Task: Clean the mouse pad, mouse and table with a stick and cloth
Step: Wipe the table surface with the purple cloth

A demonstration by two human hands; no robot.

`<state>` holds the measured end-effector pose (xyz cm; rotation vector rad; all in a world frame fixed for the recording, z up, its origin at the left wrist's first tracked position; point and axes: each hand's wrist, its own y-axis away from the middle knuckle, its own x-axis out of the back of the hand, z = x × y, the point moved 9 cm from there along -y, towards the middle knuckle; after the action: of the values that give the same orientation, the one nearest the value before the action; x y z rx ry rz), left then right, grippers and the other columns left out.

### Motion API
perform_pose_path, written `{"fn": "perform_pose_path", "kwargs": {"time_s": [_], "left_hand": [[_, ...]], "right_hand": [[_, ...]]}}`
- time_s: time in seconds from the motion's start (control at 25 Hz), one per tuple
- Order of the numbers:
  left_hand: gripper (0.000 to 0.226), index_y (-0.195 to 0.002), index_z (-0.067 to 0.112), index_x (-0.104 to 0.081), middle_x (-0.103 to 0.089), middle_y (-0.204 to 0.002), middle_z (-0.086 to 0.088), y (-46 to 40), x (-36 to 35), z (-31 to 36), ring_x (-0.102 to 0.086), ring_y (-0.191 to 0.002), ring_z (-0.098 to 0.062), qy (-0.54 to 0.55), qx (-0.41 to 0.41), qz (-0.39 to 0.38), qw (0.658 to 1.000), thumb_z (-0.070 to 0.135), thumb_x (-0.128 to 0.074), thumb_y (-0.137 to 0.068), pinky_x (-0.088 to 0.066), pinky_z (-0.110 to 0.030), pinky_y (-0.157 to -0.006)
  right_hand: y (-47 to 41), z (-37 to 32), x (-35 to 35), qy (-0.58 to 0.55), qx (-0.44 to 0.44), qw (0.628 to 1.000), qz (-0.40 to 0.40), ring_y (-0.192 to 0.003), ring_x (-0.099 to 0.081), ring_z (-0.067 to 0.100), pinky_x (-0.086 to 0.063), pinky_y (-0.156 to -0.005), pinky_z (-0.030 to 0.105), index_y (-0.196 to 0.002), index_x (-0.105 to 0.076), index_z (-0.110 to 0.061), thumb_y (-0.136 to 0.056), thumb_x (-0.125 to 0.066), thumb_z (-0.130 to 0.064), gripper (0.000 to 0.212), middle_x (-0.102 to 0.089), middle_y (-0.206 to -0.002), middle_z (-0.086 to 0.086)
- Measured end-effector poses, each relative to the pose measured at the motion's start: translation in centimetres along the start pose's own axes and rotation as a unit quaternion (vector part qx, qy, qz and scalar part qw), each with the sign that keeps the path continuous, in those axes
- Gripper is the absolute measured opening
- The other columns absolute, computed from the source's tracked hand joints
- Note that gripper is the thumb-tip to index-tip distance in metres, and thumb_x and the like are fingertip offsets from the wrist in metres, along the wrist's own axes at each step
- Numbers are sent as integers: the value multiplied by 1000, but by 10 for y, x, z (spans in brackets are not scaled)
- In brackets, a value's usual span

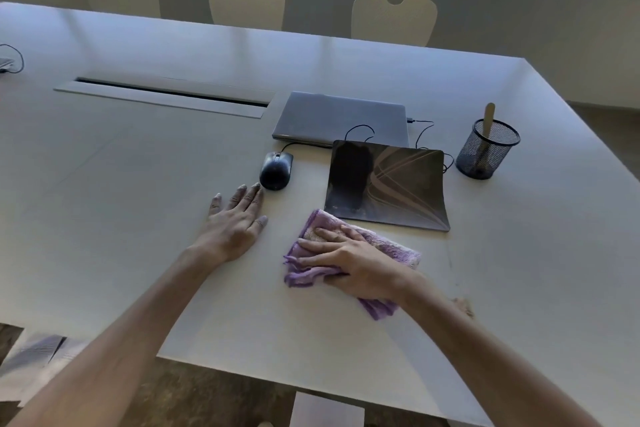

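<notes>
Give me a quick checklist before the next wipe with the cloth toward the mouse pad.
1. Cloth held: right hand presses flat on the purple cloth, thumb tucked at its near edge. Ok.
2. Cloth on the table, just short of the mouse pad. Ok.
3. Left hand flat on the table beside the mouse, not on it. Ok.
4. Mouse off the pad. Ok.
5. Stick stowed upright in the mesh cup, out of the wipe path. Ok.
6. Brownish patch near the right wrist: dirt or not, cannot tell.
</notes>
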<state>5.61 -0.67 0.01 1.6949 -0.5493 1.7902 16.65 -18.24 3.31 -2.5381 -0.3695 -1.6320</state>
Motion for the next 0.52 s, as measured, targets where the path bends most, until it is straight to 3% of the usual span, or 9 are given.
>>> {"fn": "perform_pose_path", "kwargs": {"time_s": [0.16, 0.32, 0.4, 0.52], "left_hand": [[61, -153, 24, 6, 12, -159, 12, 2, 0, 1, 12, -146, -7, 1, -1, -2, 1000, 45, -18, -101, 8, -44, -118], [61, -153, 25, 6, 12, -159, 13, 0, -2, 0, 13, -145, -5, 6, -7, -7, 1000, 46, -17, -101, 9, -44, -117], [60, -153, 25, 5, 11, -160, 13, -1, -1, -2, 13, -145, -5, 19, -3, -6, 1000, 46, -19, -101, 10, -43, -117], [59, -154, 26, -3, 4, -160, 14, 4, 5, 5, 9, -146, -3, 57, -3, 15, 998, 45, -23, -101, 9, -43, -116]], "right_hand": [[41, 26, 14, -87, -17, 996, 4, -146, -17, -4, -7, -123, 41, -129, -62, -33, -91, -55, -32, 39, -41, -146, -24], [73, 53, 38, -186, -76, 978, 50, -136, -46, 13, -30, -117, 42, -120, -71, -15, -92, -61, -6, 31, -64, -131, -2], [90, 64, 59, -291, -97, 945, 118, -116, -62, 32, -43, -100, 47, -109, -73, -2, -91, -59, -4, 22, -71, -113, 19], [126, 71, 98, -426, -75, 867, 245, -105, -68, 21, -50, -93, 32, -104, -75, -4, -88, -61, -10, 22, -74, -106, 13]]}}
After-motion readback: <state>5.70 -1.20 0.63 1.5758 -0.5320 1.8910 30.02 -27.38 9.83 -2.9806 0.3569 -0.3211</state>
